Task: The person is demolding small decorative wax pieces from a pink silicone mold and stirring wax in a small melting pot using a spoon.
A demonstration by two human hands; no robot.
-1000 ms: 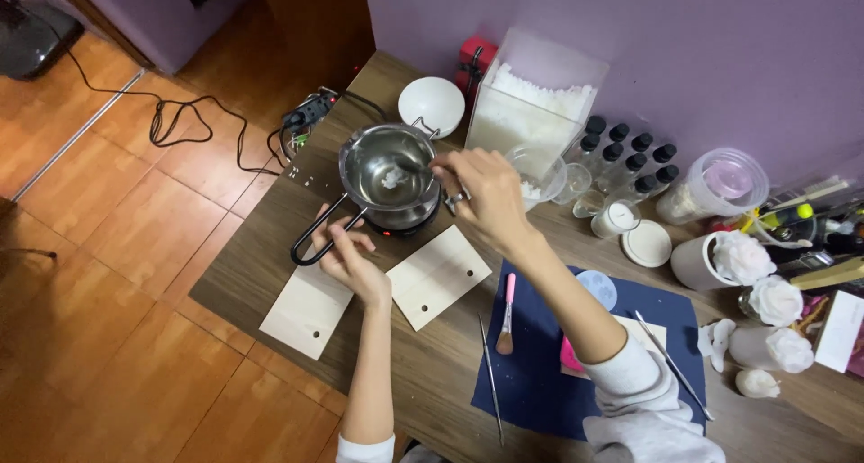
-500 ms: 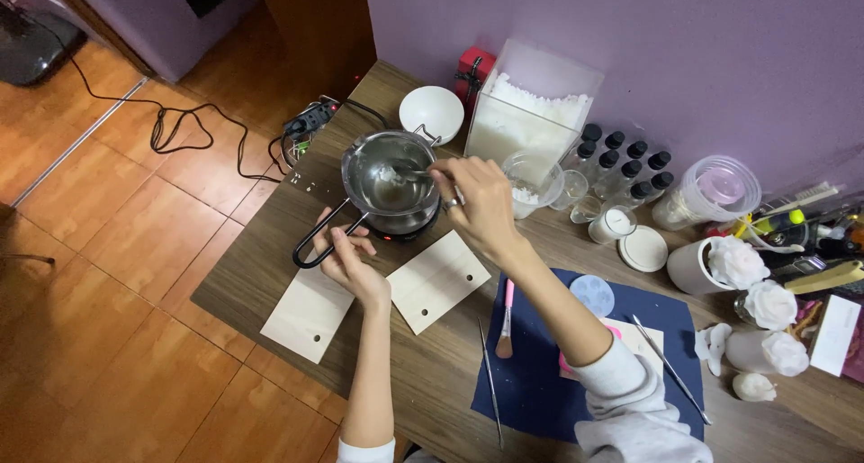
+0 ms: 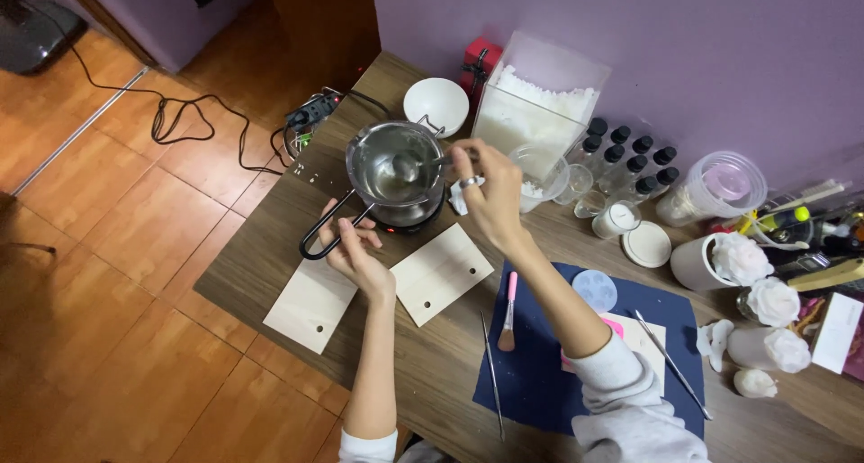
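Observation:
A steel melting pot (image 3: 389,157) sits on a small black hot plate (image 3: 416,218) at the back left of the wooden table (image 3: 270,260). My left hand (image 3: 353,250) grips the pot's black loop handle (image 3: 317,236). My right hand (image 3: 486,193) holds a metal spoon (image 3: 416,166) whose bowl is inside the pot. A white scrap shows under the fingers of that hand.
Two pale wooden boards (image 3: 441,272) lie in front of the hot plate. A white bowl (image 3: 436,105), a clear box of white flakes (image 3: 533,107), small dark-capped bottles (image 3: 630,161), a navy mat (image 3: 589,355) with a pink brush (image 3: 508,312), and white flower shapes (image 3: 751,278) fill the right side.
My right hand has brought the spoon into the pot. The left hand keeps its hold on the handle.

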